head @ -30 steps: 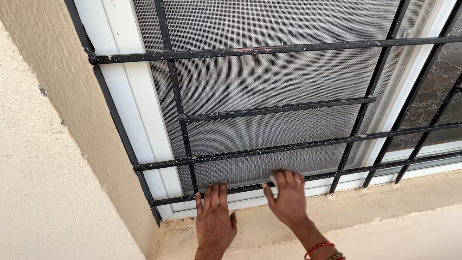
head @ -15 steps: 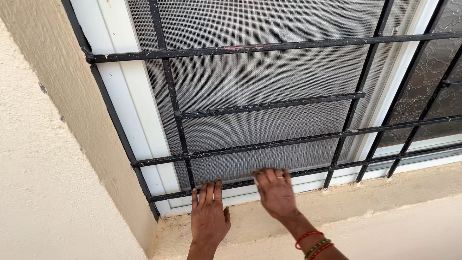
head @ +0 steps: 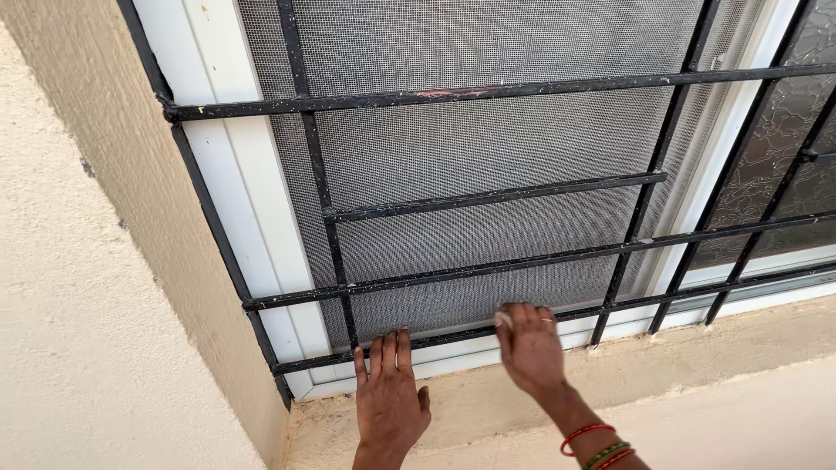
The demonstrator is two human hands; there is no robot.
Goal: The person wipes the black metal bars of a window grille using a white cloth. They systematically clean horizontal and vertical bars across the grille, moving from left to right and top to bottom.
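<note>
Both hands work the bottom edge of the grey mesh window screen (head: 488, 165).
Left hand (head: 389, 396) lies flat, grip released, fingertips at the lowest black iron grille bar (head: 453, 335); right hand (head: 529, 348) seems curled on something small and pale, though I cannot tell what. Next move, I judge: steady pressure along the white frame (head: 235, 200) above the beige sill (head: 679, 365).

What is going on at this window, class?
A person stands at a window fitted with a grey mesh screen behind a black metal grille. The left hand lies flat on the sill, fingers reaching the grille's bottom bar. The right hand, with bangles on its wrist, presses against the lower edge of the screen and seems to hold something small and pale, too small to identify.
</note>
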